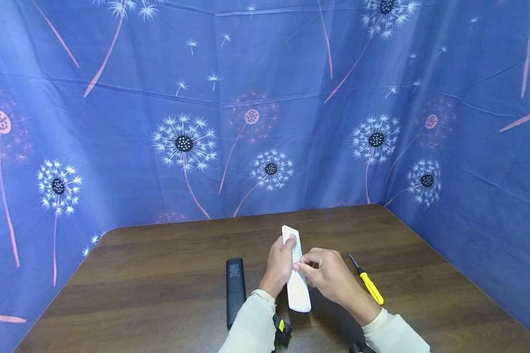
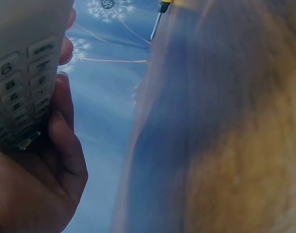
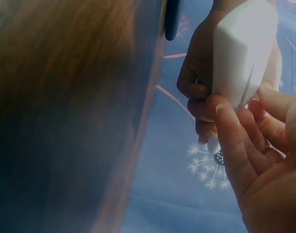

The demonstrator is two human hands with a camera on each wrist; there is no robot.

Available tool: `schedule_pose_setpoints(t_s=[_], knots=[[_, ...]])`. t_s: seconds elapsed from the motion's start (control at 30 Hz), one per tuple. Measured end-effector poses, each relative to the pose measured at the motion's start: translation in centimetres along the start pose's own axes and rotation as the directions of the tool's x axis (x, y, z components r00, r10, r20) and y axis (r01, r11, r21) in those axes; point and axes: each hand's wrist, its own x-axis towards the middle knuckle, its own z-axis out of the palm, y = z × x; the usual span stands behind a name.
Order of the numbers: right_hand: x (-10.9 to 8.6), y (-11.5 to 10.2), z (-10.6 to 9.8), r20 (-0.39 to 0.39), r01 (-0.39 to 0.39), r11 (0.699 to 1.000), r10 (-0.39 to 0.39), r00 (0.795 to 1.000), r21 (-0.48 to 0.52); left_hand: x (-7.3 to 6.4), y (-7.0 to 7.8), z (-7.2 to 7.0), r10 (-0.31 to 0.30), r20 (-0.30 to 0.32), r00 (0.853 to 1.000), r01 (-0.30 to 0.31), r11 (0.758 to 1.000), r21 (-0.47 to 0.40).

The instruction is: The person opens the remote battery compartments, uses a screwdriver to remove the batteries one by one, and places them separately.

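A white remote control (image 1: 298, 295) is held above the table, tilted, its back toward the head camera. My left hand (image 1: 280, 262) grips it around the far half, with the thumb lying on the back. Rows of buttons on the remote's front (image 2: 29, 82) face the left wrist camera. My right hand (image 1: 331, 275) pinches the remote at its right edge, near the middle. In the right wrist view a thin gap runs along the white casing (image 3: 235, 58) beside the right fingertips.
On the brown wooden table (image 1: 159, 274), a black remote control (image 1: 235, 289) lies to the left of the hands. A screwdriver with a yellow handle (image 1: 371, 288) lies to the right. Behind the table hangs a blue dandelion-print cloth (image 1: 229, 59).
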Motion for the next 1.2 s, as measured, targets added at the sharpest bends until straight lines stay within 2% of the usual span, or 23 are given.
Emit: schedule_pose_setpoints(t_s=[0.23, 0.33, 0.53, 0.67, 0.77, 0.9, 0.97, 1.07, 1.2], knots=[[-0.2, -0.2, 0.1, 0.012, -0.098, 0.994, 0.098, 0.995, 0.042, 0.1, 0.0, 0.0, 0.006, -0.017, 1.000, -0.005, 1.000, 0.016], [-0.2, -0.3, 0.1, 0.009, -0.130, 0.991, 0.130, 0.991, 0.024, 0.2, 0.0, 0.0, 0.015, -0.024, 1.000, -0.014, 0.999, 0.032], [-0.1, -0.6, 0.1, -0.011, -0.115, 0.991, 0.114, 0.993, -0.075, 0.2, -0.2, 0.1, 0.038, -0.035, 0.999, -0.036, 0.998, 0.046], [0.0, -0.8, 0.1, -0.014, -0.127, 0.988, 0.126, 0.992, -0.090, 0.1, 0.0, 0.1, 0.049, -0.039, 0.998, -0.047, 0.997, 0.054], [-0.1, -0.9, 0.1, -0.008, -0.189, 0.981, 0.189, 0.982, -0.053, 0.1, 0.1, 0.2, 0.048, -0.041, 0.998, -0.046, 0.997, 0.062], [-0.1, -1.2, 0.2, 0.000, -0.299, 0.953, 0.300, 0.954, 0.040, -0.1, 0.1, 0.2, 0.034, -0.048, 0.998, -0.031, 0.997, 0.067], [-0.1, -1.3, 0.3, 0.004, -0.330, 0.941, 0.331, 0.944, 0.069, -0.1, 0.0, 0.1, 0.024, -0.050, 0.998, -0.021, 0.997, 0.068], [-0.1, -1.4, 0.4, 0.008, -0.338, 0.938, 0.338, 0.941, 0.075, 0.0, -0.1, 0.1, 0.036, -0.059, 0.998, -0.032, 0.997, 0.072], [-0.2, -1.5, 0.2, 0.040, -0.306, 0.950, 0.304, 0.952, 0.060, 0.2, 0.0, 0.1, 0.051, -0.083, 0.995, -0.046, 0.997, 0.068]])
